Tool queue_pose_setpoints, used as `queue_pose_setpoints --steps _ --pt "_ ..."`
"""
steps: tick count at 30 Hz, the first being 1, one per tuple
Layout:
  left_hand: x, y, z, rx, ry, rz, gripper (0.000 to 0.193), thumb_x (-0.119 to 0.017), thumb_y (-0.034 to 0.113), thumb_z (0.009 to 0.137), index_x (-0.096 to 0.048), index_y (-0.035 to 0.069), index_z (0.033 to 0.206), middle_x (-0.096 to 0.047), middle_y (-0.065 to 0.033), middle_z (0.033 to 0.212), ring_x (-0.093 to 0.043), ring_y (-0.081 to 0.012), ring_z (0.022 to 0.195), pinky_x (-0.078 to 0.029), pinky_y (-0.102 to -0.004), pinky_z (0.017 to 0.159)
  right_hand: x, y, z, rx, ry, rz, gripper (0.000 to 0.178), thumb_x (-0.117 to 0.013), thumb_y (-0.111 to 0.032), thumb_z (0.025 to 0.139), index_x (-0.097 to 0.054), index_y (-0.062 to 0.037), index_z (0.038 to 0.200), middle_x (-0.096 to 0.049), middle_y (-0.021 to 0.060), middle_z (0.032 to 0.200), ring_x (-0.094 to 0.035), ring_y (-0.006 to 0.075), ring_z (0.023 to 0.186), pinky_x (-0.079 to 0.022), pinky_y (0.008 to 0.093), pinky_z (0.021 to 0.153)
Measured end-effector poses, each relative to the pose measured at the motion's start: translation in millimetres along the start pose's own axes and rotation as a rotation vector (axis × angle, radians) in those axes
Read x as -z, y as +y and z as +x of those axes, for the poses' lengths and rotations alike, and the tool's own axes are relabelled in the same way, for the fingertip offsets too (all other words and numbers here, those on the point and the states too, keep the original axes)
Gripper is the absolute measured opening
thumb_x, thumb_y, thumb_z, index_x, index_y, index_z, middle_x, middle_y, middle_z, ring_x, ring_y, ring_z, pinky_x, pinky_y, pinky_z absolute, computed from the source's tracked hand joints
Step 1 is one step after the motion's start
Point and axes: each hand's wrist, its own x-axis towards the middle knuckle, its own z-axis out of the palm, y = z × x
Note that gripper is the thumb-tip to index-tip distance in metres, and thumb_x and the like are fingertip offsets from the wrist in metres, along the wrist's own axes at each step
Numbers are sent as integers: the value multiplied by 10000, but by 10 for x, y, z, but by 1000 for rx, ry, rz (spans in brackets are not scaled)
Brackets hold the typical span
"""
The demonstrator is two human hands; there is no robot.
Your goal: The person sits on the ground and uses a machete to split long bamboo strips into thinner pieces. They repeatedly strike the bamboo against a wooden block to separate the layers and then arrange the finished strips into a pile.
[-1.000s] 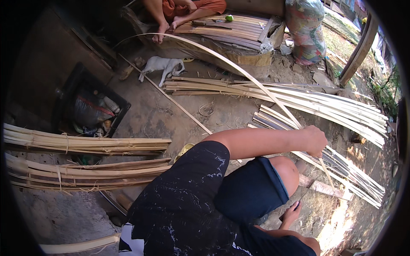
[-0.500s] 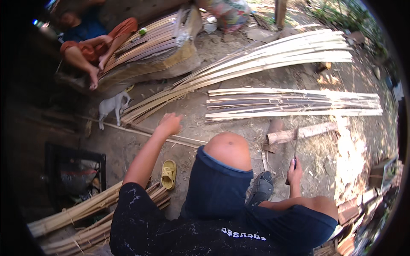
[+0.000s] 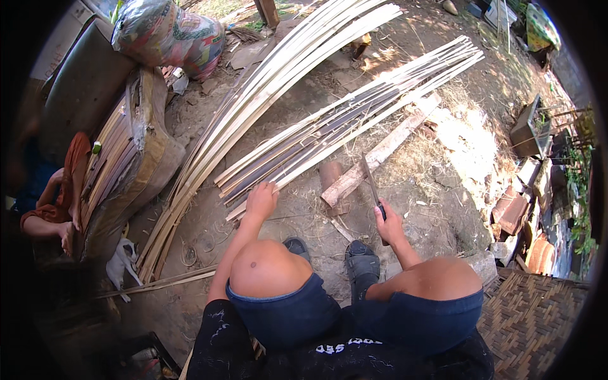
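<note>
I sit low with both knees in view. My left hand (image 3: 261,200) reaches forward and closes on the near ends of a flat bundle of split bamboo strips (image 3: 354,123) lying on the dirt. My right hand (image 3: 389,221) grips the handle of a long knife (image 3: 372,185), whose blade points away from me over a wooden chopping block (image 3: 377,155). A short round log (image 3: 330,174) lies beside that block. My dark shoes (image 3: 362,259) rest on the ground between the hands.
A long curved stack of pale bamboo slats (image 3: 253,101) runs along the left. Another person (image 3: 60,196) sits at far left by a stacked bench, with a small white animal (image 3: 121,263) nearby. A patterned sack (image 3: 168,38) stands behind. Bricks (image 3: 513,209) and woven matting (image 3: 538,316) lie right.
The view has swung round to the right. My left hand has moved from a single thin strip to the ends of the flat strip bundle. My right hand still holds the knife.
</note>
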Motion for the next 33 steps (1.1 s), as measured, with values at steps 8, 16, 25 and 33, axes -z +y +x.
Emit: queue_pose_setpoints --steps 8,16,25,33 --pt "150 -129 178 -71 22 2 225 -591 211 926 -664 55 1070 -671 -184 1020 -658 -406 942 -531 -512 808 -43 13 -12 17 -11 42 448 -602 -335 973 -554 -112 1358 -686 262 1058 -671 449 976 -536 460 839" --pt "1812 554 392 -133 424 -342 217 -726 200 908 -679 29 1034 -541 -62 667 -508 -151 590 -436 -305 565 -35 40 -31 -49 -19 126 478 -619 -357 960 -548 -123 1370 -686 253 1086 -672 437 994 -536 457 852" --pt "2074 1271 1361 -126 45 -603 240 -615 272 1006 -672 40 984 -502 29 603 -450 -58 561 -357 -260 514 157 -211 -71 -147 -237 219 585 -726 -416 858 -559 -90 1314 -687 234 1105 -671 403 1017 -520 451 888" --pt "573 1961 1769 160 -612 -767 293 -553 328 1032 -634 66 930 -545 15 669 -495 -68 576 -411 -217 541 97 -467 -148 392 -533 199 481 -718 -285 842 -578 -78 1253 -679 200 1032 -671 392 919 -532 437 825"
